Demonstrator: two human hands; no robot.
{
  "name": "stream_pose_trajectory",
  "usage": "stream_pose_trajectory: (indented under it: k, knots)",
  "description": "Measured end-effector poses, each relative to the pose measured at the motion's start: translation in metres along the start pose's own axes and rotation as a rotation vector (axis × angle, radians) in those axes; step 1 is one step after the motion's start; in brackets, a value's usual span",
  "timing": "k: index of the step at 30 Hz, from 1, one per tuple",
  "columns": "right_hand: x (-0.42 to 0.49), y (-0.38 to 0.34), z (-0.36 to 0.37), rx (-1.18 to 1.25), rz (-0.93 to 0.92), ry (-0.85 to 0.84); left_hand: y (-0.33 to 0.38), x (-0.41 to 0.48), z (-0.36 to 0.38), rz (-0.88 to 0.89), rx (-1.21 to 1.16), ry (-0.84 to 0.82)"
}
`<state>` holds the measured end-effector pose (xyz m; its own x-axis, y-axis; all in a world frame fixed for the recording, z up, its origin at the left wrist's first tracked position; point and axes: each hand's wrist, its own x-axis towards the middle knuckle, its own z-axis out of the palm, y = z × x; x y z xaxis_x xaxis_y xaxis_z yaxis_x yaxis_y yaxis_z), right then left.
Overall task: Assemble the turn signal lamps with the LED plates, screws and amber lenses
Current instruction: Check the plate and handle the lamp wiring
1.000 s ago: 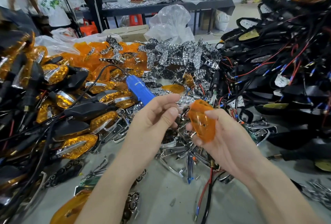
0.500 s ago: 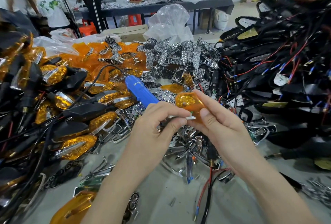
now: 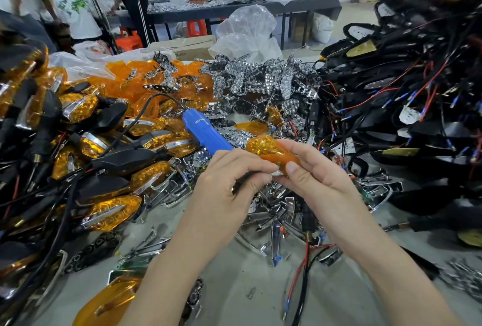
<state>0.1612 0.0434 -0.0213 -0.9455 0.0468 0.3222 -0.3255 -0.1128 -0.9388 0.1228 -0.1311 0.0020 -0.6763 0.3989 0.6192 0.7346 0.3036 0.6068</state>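
Pinching the lens (image 3: 268, 149) above the table (image 3: 234, 286).
My right fingers (image 3: 296, 170) pinch its near end; left fingers (image 3: 247, 160) pinch the edge beside them.

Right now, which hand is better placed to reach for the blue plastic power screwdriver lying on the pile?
Left, probably. The left hand sits just in front of the blue plastic power screwdriver, though it pinches a dark part. The right hand grips the amber plastic lens, farther away.
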Motion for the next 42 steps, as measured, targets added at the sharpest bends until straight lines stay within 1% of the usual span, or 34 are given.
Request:
stream_pose_trajectory:
  k: [5,11,14,17,21,24,25,28,34,39,42]
  knots:
    - [-0.001,-0.005,0.001,-0.069,-0.021,-0.029,-0.003,0.0,0.001,-0.009,0.018,-0.011]
    - [-0.004,-0.008,0.002,-0.248,-0.008,-0.058,-0.005,-0.001,0.0,-0.036,0.037,-0.023]
    - [-0.003,-0.008,0.005,-0.244,-0.002,-0.046,-0.006,-0.001,-0.001,-0.018,0.056,-0.018]
    - [0.0,-0.01,0.007,-0.229,-0.046,-0.001,-0.004,-0.001,0.002,0.0,0.04,0.027]
    - [0.0,-0.012,0.006,-0.189,-0.076,0.038,-0.004,-0.002,0.003,-0.125,-0.037,0.102]
    - [-0.001,-0.012,0.003,-0.211,-0.065,0.037,-0.004,-0.001,-0.002,-0.303,-0.22,0.065]
    - [-0.001,-0.012,0.003,-0.216,-0.061,0.032,-0.004,-0.001,-0.004,-0.326,-0.242,0.043]
    - [-0.002,-0.014,0.001,-0.226,-0.057,0.03,-0.005,0.0,-0.007,-0.329,-0.244,0.001]
    - [-0.005,-0.018,0.001,-0.213,-0.058,-0.002,-0.002,-0.001,-0.009,-0.299,-0.323,-0.013]
    - [-0.005,-0.019,0.005,-0.159,-0.078,-0.025,-0.002,-0.001,-0.01,-0.277,-0.255,-0.007]
    - [-0.003,-0.017,0.005,-0.194,-0.078,-0.014,-0.001,-0.001,-0.01,-0.239,-0.213,-0.019]
